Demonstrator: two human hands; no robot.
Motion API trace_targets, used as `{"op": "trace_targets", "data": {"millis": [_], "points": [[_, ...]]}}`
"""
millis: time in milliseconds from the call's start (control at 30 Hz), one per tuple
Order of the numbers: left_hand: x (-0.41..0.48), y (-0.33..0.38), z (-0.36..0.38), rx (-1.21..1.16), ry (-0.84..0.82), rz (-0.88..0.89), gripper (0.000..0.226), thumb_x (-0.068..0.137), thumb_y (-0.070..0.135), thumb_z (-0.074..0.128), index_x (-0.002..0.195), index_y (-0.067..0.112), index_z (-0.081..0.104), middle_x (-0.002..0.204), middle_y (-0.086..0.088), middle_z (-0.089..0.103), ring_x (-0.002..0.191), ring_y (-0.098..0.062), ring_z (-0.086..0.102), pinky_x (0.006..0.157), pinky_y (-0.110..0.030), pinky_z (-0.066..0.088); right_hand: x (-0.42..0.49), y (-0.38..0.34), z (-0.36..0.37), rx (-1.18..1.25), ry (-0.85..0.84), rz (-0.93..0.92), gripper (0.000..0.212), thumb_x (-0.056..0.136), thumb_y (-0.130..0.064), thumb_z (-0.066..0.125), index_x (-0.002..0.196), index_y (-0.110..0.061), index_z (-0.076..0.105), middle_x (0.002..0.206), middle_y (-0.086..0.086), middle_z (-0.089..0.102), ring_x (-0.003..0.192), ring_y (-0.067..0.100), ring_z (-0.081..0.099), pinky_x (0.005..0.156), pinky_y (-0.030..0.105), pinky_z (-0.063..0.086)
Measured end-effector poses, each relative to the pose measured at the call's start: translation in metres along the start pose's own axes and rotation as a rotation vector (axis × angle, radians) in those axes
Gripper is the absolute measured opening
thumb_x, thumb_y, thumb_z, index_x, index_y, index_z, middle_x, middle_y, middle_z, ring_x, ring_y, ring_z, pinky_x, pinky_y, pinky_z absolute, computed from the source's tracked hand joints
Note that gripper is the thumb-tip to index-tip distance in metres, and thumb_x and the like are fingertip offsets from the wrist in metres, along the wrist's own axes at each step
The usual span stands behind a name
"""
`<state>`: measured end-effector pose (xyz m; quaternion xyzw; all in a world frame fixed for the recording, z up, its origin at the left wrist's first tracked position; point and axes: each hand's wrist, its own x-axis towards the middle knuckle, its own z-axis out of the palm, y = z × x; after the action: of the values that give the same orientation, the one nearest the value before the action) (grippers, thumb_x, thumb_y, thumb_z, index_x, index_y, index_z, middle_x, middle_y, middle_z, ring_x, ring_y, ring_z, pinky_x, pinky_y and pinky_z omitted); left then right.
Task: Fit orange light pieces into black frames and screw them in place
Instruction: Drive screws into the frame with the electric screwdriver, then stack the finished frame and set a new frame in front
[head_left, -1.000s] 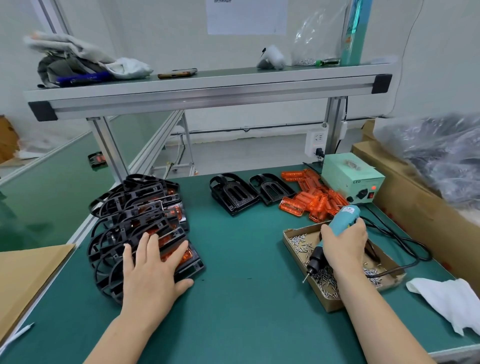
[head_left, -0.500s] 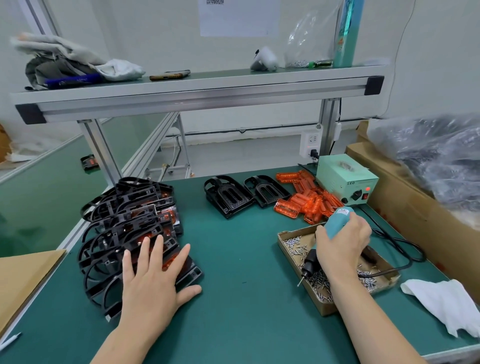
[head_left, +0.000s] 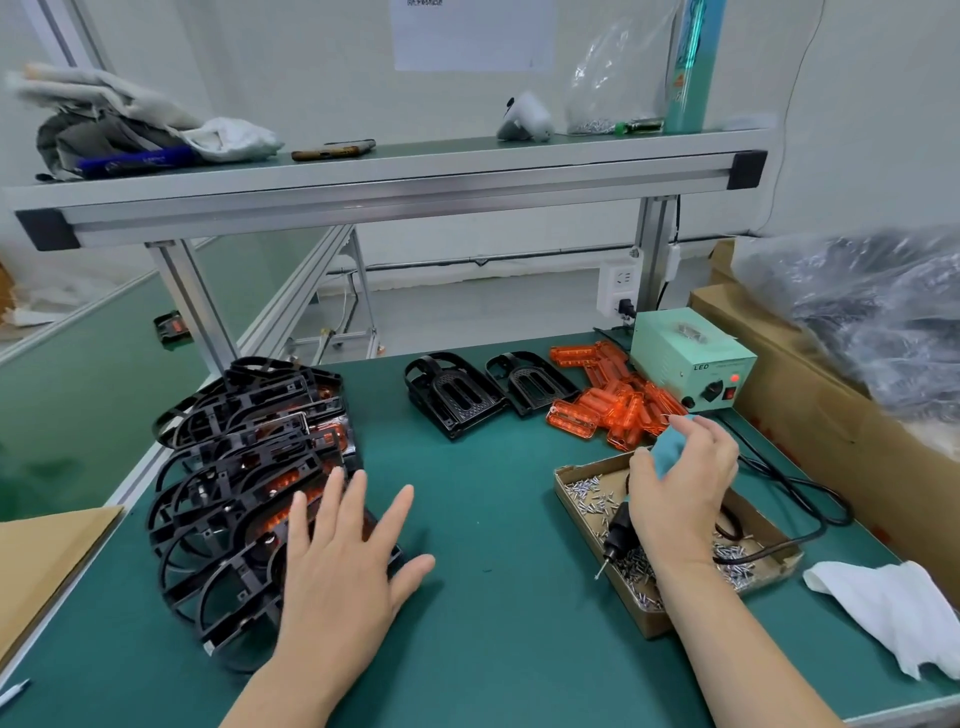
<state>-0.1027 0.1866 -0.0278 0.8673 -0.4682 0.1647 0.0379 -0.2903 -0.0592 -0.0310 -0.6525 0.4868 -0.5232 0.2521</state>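
Note:
A leaning row of black frames with orange light pieces fitted (head_left: 244, 467) stands at the left of the green table. My left hand (head_left: 343, 566) lies flat with spread fingers against the nearest frame. Two empty black frames (head_left: 488, 389) sit at the back centre. Loose orange light pieces (head_left: 613, 410) are heaped to their right. My right hand (head_left: 680, 493) grips a teal electric screwdriver (head_left: 621, 535), tip down over a cardboard tray of screws (head_left: 587, 499).
A green power supply box (head_left: 691, 364) stands behind the orange heap, its black cable (head_left: 800, 499) looping past the tray. A white cloth (head_left: 893, 608) lies at the front right. A cardboard box (head_left: 810, 405) borders the right side, brown cardboard (head_left: 47, 561) the left. An overhead shelf (head_left: 384, 182) spans the bench.
My left hand has slid right and toward me along the frame stack, fingers spreading wider. My right hand stays on the screwdriver over the screw tray.

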Motion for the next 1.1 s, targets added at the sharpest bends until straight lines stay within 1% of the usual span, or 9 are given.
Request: {"op": "trace_targets", "data": {"millis": [200,267,333,433,567,667,867,1000,1100], "points": [[0.013,0.045,0.004,-0.045,0.035,0.125,0.056,0.091,0.048,0.039,0.13,0.018,0.065,0.138,-0.017,0.058,0.138,-0.037,0.044,0.114,-0.057,0.02,-0.001,0.0,-0.001,0.02,-0.019,-0.007,0.042,0.086,-0.002,0.068,0.127,-0.005,0.058,0.139,0.013,0.043,0.131,0.026,0.037,0.113,0.037,0.03],[0.016,0.055,0.01,-0.062,0.055,0.154,0.043,0.091,0.026,0.049,0.129,0.016,0.066,0.136,-0.015,0.06,0.138,-0.036,0.044,0.114,-0.055,0.019,-0.001,0.0,-0.002,0.027,-0.015,-0.008,0.041,0.085,0.0,0.068,0.126,-0.004,0.059,0.138,0.014,0.045,0.13,0.026,0.038,0.113,0.039,0.03],[0.019,0.058,0.015,-0.07,0.066,0.159,0.054,0.081,0.005,0.039,0.126,0.012,0.068,0.13,-0.014,0.064,0.134,-0.035,0.049,0.112,-0.054,0.019,-0.001,-0.001,-0.002,0.031,-0.011,-0.01,0.041,0.085,0.0,0.067,0.125,-0.005,0.059,0.137,0.013,0.046,0.13,0.025,0.038,0.113,0.039,0.031],[0.02,0.054,0.017,-0.051,0.075,0.147,0.068,0.071,0.002,0.022,0.117,0.008,0.072,0.11,-0.009,0.072,0.123,-0.034,0.059,0.109,-0.054,0.022,-0.002,-0.003,-0.003,0.04,0.0,-0.028,0.039,0.086,0.0,0.066,0.124,-0.006,0.059,0.135,0.011,0.046,0.129,0.023,0.038,0.111,0.038,0.032],[0.017,0.045,0.024,-0.008,0.093,0.119,0.067,0.07,0.0,0.021,0.108,0.006,0.075,0.093,-0.004,0.075,0.11,-0.031,0.068,0.106,-0.053,0.024,0.0,-0.009,-0.003,0.041,0.017,-0.041,0.036,0.087,-0.002,0.067,0.121,-0.01,0.061,0.133,0.007,0.047,0.127,0.017,0.038,0.108,0.03,0.028],[0.018,0.041,0.029,-0.011,0.16,0.108,0.066,0.07,-0.003,0.02,0.101,0.005,0.077,0.089,-0.006,0.074,0.105,-0.033,0.07,0.105,-0.051,0.026,0.009,-0.017,-0.001,-0.007,-0.031,-0.029,0.034,0.087,-0.006,0.068,0.12,-0.012,0.063,0.132,0.005,0.048,0.128,0.019,0.04,0.113,0.039,0.033],[0.025,0.051,0.035,-0.106,0.24,0.127,0.061,0.068,-0.004,0.024,0.096,0.003,0.077,0.092,-0.011,0.073,0.104,-0.035,0.07,0.105,-0.048,0.027,0.041,-0.056,0.031,-0.255,-0.455,-0.175,0.028,0.091,-0.017,0.063,0.119,-0.018,0.066,0.124,0.003,0.058,0.12,0.024,0.051,0.107,0.045,0.041],[0.027,0.048,0.045,-0.217,0.27,0.112,0.048,0.053,-0.016,0.057,0.093,0.001,0.076,0.095,-0.012,0.073,0.104,-0.036,0.07,0.114,-0.041,0.016,0.044,-0.088,0.082,-0.483,-0.764,-0.345,0.041,0.094,-0.031,0.06,0.133,-0.019,0.061,0.138,0.008,0.054,0.127,0.031,0.048,0.108,0.044,0.042],[0.027,0.046,0.049,-0.257,0.309,0.112,0.046,0.058,-0.012,0.043,0.087,0.001,0.076,0.095,-0.012,0.073,0.102,-0.035,0.07,0.113,-0.041,0.018,0.035,-0.096,0.121,-0.562,-0.843,-0.413,0.05,0.095,-0.041,0.06,0.139,-0.018,0.054,0.139,0.009,0.05,0.129,0.033,0.044,0.107,0.045,0.043]]}}
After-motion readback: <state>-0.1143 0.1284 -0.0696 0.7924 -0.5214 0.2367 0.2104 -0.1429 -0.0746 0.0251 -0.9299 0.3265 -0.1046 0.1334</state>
